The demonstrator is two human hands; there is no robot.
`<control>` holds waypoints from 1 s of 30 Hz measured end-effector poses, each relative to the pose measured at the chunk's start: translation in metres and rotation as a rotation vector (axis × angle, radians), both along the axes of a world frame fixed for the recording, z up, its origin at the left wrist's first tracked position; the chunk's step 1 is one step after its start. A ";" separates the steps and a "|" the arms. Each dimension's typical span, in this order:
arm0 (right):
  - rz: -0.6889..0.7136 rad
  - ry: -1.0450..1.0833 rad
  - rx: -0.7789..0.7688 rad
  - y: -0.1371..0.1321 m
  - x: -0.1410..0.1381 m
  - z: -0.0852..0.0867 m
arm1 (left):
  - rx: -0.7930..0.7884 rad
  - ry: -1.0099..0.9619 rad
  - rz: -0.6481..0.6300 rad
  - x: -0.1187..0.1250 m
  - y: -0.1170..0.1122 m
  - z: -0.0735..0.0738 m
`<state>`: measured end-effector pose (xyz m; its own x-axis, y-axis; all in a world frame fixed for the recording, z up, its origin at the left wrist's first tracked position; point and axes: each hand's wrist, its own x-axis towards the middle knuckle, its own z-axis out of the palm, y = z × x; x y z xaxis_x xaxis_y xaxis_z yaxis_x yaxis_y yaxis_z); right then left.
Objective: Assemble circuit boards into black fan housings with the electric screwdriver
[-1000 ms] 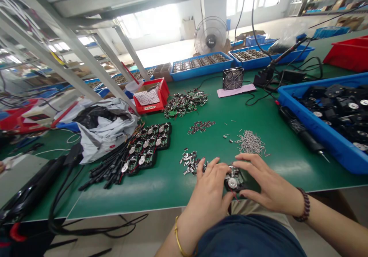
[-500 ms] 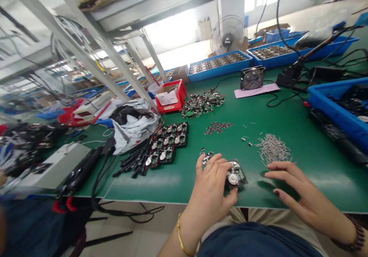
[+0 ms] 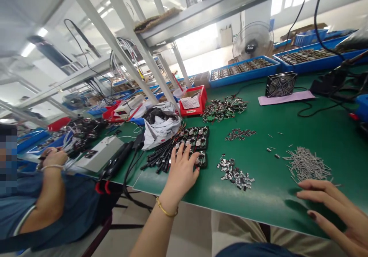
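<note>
My left hand [image 3: 181,174] lies with fingers spread over the near rows of a block of small black circuit modules [image 3: 203,132]. Its index finger and thumb are at the corner module [image 3: 202,159], and the modules under the palm are hidden. At the lower right, my right hand [image 3: 340,211] hovers over the mat with fingers apart and nothing in them. Just beyond its fingertips is a heap of thin metal pins [image 3: 309,164]. Between the hands lies a scatter of small silver-and-black parts [image 3: 235,174].
Beyond are a pile of small circuit boards [image 3: 224,108], a red bin [image 3: 204,96], a small square fan [image 3: 281,84] and blue trays [image 3: 244,75]. Black cables [image 3: 158,159] and a white plastic bag [image 3: 163,128] adjoin the modules. A co-worker's arm [image 3: 51,188] is at left.
My left hand has moved left from the spot between the loose parts and pins to the block. The module it held there is gone from that spot. The view has swung left.
</note>
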<state>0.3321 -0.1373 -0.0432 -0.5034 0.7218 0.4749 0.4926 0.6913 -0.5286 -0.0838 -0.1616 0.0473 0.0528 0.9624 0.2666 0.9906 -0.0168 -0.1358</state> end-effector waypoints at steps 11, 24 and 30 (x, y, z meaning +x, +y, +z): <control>0.063 0.044 0.105 0.064 -0.012 0.075 | -0.071 0.012 0.024 -0.005 0.003 0.006; -0.158 0.416 -0.110 0.163 -0.056 0.081 | 0.019 -0.386 -0.149 0.045 0.178 0.079; -0.118 0.378 -0.150 0.158 -0.055 0.069 | 0.026 -0.776 -0.201 0.052 0.210 0.084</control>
<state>0.2771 0.0205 0.0258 -0.2233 0.8392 0.4959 0.3161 0.5436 -0.7775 -0.0317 0.0487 0.1311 0.0152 0.9471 0.3207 0.7806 -0.2116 0.5882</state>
